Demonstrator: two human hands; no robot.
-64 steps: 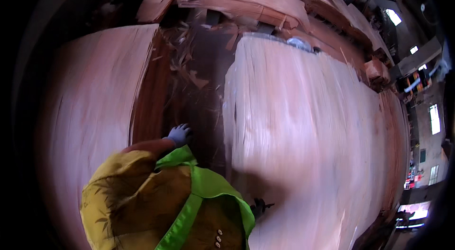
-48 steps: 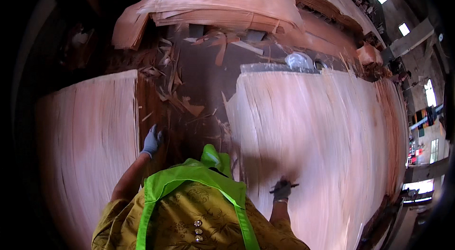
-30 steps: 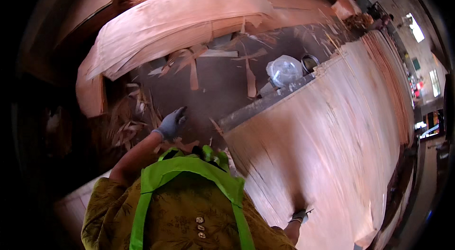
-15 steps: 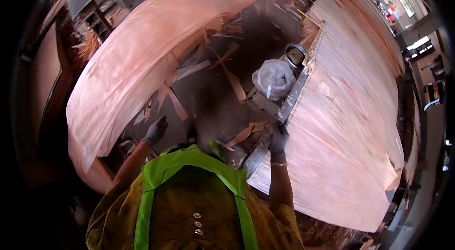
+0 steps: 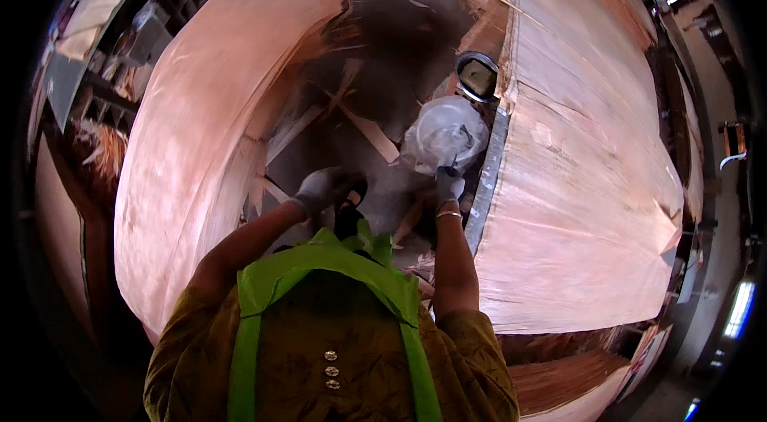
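Two gloved hands are seen from above, below them a mustard shirt with a lime-green safety vest. The right hand point(image 5: 449, 185), in a grey glove, is closed on the lower edge of a crumpled clear plastic bag point(image 5: 444, 133); its grip is narrow, pinching the plastic. The bag lies on the dark floor point(image 5: 399, 30), just beside the left edge of a large stack of pale pink-brown wood veneer sheets point(image 5: 583, 166) that fills the right side of the view. A grey metal strip point(image 5: 487, 174) runs along that edge. A small dark round container point(image 5: 477, 75) sits just beyond the bag, touching the stack's edge.

The left hand point(image 5: 319, 189), also grey-gloved, is held loosely curled over the floor with nothing in its grip. A second, curved stack of veneer point(image 5: 192, 150) rises on the left. Thin veneer offcuts point(image 5: 363, 122) are scattered over the floor between the stacks. Dim shelving point(image 5: 120, 30) is noted at upper left.
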